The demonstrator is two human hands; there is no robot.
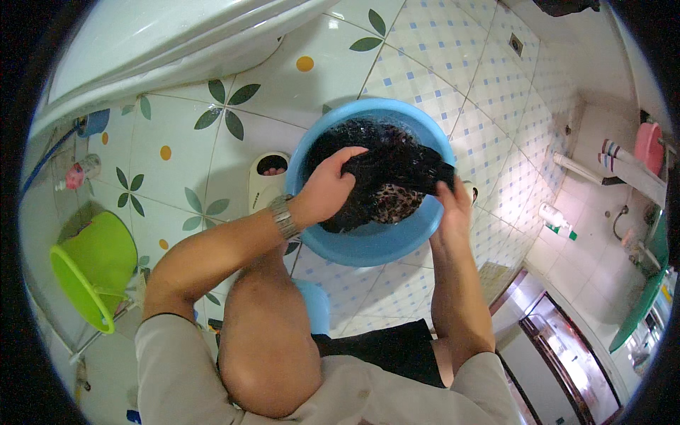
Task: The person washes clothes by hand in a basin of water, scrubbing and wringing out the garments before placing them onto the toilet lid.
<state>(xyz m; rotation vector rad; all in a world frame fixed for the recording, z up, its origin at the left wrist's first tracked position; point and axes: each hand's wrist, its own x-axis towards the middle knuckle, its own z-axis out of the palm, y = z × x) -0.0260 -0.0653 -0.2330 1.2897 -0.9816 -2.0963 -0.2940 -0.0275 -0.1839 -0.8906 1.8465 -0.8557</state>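
One black cloth (404, 166) stretches over a blue basin (365, 253).
Left hand (326, 188) curls closed on its left part; right hand (455, 211), fingers partly hidden, pinches its right end.

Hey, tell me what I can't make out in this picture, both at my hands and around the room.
All in the head view:
Blue basin: bottom, covered by dark laundry.
Black cloth: garment type, bunched up.
Leopard-print cloth: full shape, partly covered by black cloth.
Right hand: some fingertips, behind the cloth.
Pale slipper on the right: mostly behind basin and hand.
Dark thing, upper right: cut off by top edge.
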